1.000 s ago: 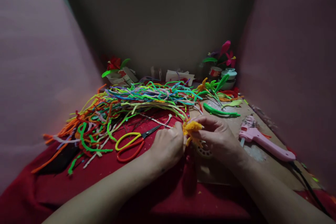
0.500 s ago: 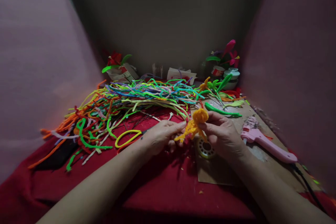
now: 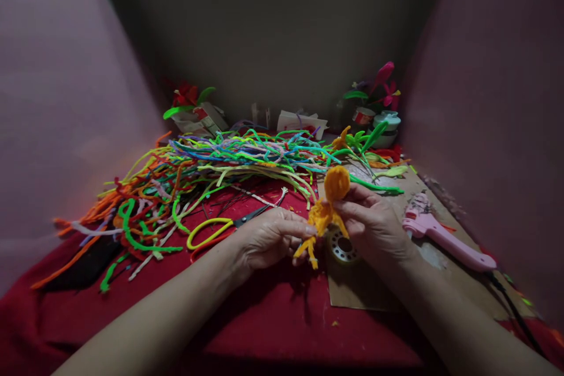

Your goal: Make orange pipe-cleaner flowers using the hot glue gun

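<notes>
A small orange pipe-cleaner figure (image 3: 324,214), with a round head and thin limbs, is held up between my two hands. My left hand (image 3: 275,235) pinches it at the lower left, near a limb that hangs down. Closed on its upper right side, just under the round head, is my right hand (image 3: 372,220). Below the figure, a round spool-like disc with holes (image 3: 344,248) lies partly hidden by my right hand. Scissors with yellow and red handles (image 3: 210,232) rest left of my left hand, their blades partly behind it.
A large heap of coloured pipe cleaners (image 3: 251,150) covers the back and left of the red cloth (image 3: 264,329). On the right, a pink glue gun (image 3: 447,235) with a black cord lies on a cardboard sheet (image 3: 365,294). Pipe-cleaner flowers (image 3: 388,85) stand behind.
The figure is now more upright, its round head raised and its lower limbs pointing down. My left hand has shifted slightly lower on it. The whole view has moved a little.
</notes>
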Demonstrator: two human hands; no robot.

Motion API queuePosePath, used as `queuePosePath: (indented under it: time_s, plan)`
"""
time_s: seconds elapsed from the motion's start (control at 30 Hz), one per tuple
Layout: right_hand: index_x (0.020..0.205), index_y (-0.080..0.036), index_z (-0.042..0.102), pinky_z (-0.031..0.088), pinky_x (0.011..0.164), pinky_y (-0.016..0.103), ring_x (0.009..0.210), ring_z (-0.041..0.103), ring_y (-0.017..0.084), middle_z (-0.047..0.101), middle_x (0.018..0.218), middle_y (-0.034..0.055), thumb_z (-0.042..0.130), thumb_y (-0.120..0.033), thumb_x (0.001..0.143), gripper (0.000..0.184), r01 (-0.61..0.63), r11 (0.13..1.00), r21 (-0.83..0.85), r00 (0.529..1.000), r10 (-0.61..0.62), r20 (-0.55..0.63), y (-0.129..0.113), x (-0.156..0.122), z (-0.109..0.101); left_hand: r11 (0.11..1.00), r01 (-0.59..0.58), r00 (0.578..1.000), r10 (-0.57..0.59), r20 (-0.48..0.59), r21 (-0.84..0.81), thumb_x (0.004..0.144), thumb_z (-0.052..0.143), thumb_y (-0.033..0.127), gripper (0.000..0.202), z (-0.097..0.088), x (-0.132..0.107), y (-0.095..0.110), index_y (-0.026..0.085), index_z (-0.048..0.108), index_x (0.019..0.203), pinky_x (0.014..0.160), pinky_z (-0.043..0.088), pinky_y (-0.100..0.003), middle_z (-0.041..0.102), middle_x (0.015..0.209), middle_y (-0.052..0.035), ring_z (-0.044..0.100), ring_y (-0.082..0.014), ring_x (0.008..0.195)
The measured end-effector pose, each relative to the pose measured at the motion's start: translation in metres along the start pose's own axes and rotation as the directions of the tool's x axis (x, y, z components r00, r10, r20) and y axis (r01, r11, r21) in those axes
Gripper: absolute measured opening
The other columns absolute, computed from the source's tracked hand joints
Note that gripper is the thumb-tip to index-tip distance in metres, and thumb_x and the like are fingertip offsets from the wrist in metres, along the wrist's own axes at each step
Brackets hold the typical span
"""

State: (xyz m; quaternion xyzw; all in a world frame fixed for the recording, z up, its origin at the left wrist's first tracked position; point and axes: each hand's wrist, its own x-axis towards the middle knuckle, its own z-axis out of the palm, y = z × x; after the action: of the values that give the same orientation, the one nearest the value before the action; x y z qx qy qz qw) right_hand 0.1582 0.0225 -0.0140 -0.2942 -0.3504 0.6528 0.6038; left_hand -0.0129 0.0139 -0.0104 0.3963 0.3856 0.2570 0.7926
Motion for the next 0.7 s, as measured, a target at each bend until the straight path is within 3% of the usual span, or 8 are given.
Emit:
queuePosePath:
  time_s: [0.17,0.23,0.33,0.5,0.57,0.7]
  plan:
    - [0.089,-0.023,0.061,0.046,0.075,0.030,0.076,0.060,0.013,0.065,0.082,-0.0021,0.073,-0.007,0.052,0.042,0.042,0.998,0.048,0.997,-0.039,-0.073,-0.004,0.004,-0.002,0.964,-0.103,0.963,0.158,-0.219,0.243,0.069,0.066,0.030,0.020,0.001,-0.004,0.003,0.012,0.059,0.066,0.042,0.029,-0.018,0.052,0.050,0.0022,0.042,-0.0051,0.040]
    - [0.091,-0.021,0.062,0.046,0.073,0.027,0.074,0.059,0.012,0.065,0.079,-0.0021,0.074,-0.009,0.052,0.042,0.045,0.999,0.026,0.994,-0.042,-0.103,-0.003,0.003,-0.002,0.908,-0.175,0.904,0.302,-0.304,0.381,0.070,0.065,0.031,0.019,0.006,-0.007,0.005,0.013,0.060,0.072,0.045,0.031,-0.019,0.055,0.056,0.0019,0.044,-0.0061,0.045]
    - [0.091,-0.018,0.063,0.045,0.069,0.022,0.070,0.057,0.010,0.063,0.073,-0.0033,0.075,-0.013,0.053,0.040,0.056,0.998,-0.035,0.989,-0.060,-0.136,0.001,0.001,0.001,0.783,-0.309,0.772,0.538,-0.339,0.539,0.069,0.065,0.025,0.013,0.019,-0.011,0.007,0.013,0.061,0.074,0.055,0.037,-0.020,0.056,0.064,0.0020,0.047,-0.0071,0.056]
    - [0.094,-0.018,0.061,0.043,0.062,0.018,0.065,0.053,0.007,0.060,0.071,-0.0049,0.075,-0.015,0.056,0.040,0.110,0.991,-0.071,0.978,-0.121,-0.170,0.007,-0.004,0.009,0.680,-0.362,0.654,0.673,-0.346,0.638,0.071,0.062,0.024,0.011,0.034,-0.009,0.006,0.014,0.057,0.071,0.052,0.036,-0.019,0.052,0.061,0.0035,0.043,-0.0068,0.054]
    - [0.095,-0.018,0.060,0.042,0.060,0.019,0.066,0.053,0.008,0.060,0.071,-0.0047,0.074,-0.016,0.057,0.040,0.125,0.989,-0.083,0.977,-0.137,-0.166,0.008,-0.006,0.013,0.667,-0.362,0.634,0.688,-0.352,0.651,0.071,0.062,0.025,0.013,0.035,-0.007,0.005,0.015,0.055,0.069,0.049,0.035,-0.019,0.050,0.058,0.0044,0.041,-0.0060,0.051]
    - [0.096,-0.017,0.058,0.042,0.058,0.020,0.063,0.050,0.008,0.058,0.070,-0.0045,0.073,-0.020,0.060,0.040,0.152,0.974,-0.168,0.968,-0.181,-0.173,0.007,-0.010,0.017,0.666,-0.325,0.657,0.669,-0.347,0.671,0.072,0.060,0.026,0.013,0.036,-0.005,0.004,0.015,0.053,0.068,0.044,0.034,-0.019,0.048,0.054,0.0056,0.041,-0.0060,0.045]
